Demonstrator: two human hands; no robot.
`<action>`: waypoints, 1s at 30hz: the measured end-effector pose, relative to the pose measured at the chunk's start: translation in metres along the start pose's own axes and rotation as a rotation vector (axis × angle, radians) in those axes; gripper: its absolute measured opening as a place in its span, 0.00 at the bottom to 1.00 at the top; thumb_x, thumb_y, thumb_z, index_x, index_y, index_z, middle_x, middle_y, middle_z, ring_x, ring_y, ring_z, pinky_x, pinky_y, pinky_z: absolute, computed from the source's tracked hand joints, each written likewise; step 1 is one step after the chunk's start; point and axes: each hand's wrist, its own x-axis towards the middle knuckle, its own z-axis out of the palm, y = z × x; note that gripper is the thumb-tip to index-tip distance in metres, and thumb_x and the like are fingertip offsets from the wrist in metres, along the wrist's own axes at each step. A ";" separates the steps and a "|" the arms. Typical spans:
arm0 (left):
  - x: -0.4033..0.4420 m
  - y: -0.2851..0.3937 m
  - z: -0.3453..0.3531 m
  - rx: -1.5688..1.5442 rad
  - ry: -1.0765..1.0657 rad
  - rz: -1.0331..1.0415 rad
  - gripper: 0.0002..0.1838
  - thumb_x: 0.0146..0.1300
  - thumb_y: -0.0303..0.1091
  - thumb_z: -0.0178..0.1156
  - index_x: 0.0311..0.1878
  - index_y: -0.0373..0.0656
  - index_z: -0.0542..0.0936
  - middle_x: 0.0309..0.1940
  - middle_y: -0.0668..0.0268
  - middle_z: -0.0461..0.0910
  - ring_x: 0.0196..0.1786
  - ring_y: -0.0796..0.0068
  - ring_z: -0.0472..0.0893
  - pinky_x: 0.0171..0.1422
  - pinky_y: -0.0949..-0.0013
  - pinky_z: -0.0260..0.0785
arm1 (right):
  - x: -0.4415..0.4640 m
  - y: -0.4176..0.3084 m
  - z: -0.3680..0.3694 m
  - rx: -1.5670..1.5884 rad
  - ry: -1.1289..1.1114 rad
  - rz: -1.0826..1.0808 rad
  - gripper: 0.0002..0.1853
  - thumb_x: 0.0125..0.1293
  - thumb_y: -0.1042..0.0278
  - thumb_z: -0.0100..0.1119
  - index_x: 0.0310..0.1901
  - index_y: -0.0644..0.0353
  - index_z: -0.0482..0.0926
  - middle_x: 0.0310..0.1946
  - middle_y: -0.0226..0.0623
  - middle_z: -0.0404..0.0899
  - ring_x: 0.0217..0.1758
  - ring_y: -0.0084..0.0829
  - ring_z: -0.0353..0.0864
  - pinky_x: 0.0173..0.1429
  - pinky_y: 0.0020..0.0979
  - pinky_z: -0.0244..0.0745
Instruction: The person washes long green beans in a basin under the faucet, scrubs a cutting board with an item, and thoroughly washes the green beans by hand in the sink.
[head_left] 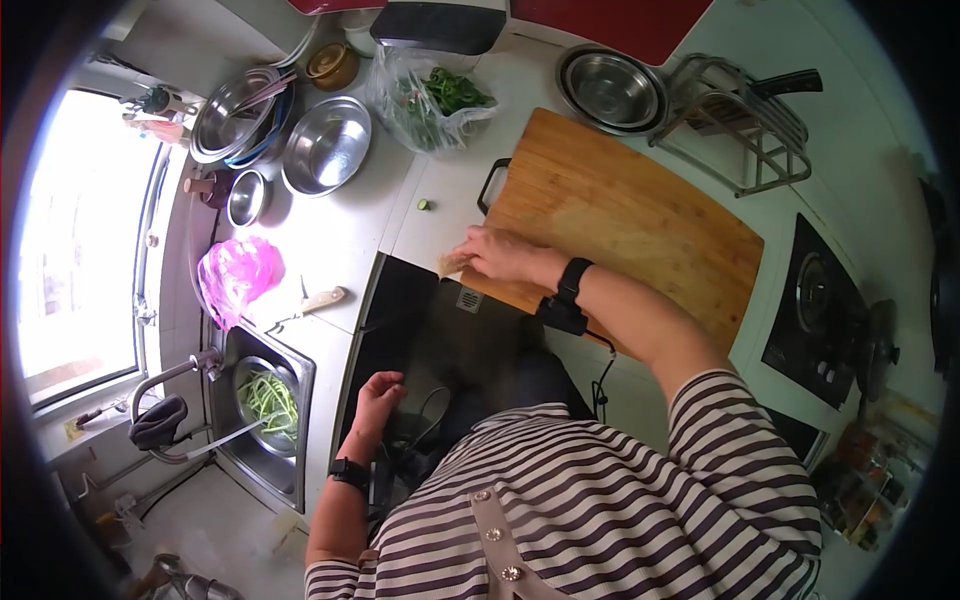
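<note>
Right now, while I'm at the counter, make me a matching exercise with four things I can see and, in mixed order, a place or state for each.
Column one
1. Cutting board
2. Pink bag
3. Long green vegetables
4. Right hand

Column two
A. Inside the sink
B. Holding a tan, cloth-like item
C. Wooden, lying flat
D. On the counter, near the wooden-handled knife

Right pairs: 1-C, 2-D, 3-A, 4-B
</note>
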 end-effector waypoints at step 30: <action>0.000 -0.016 -0.051 0.195 0.027 -0.022 0.09 0.59 0.24 0.56 0.43 0.43 0.74 0.27 0.75 0.71 0.28 0.86 0.70 0.33 0.80 0.63 | -0.280 0.039 -0.178 -0.824 0.833 1.284 0.11 0.66 0.66 0.50 0.43 0.62 0.77 0.34 0.48 0.74 0.41 0.46 0.77 0.40 0.46 0.73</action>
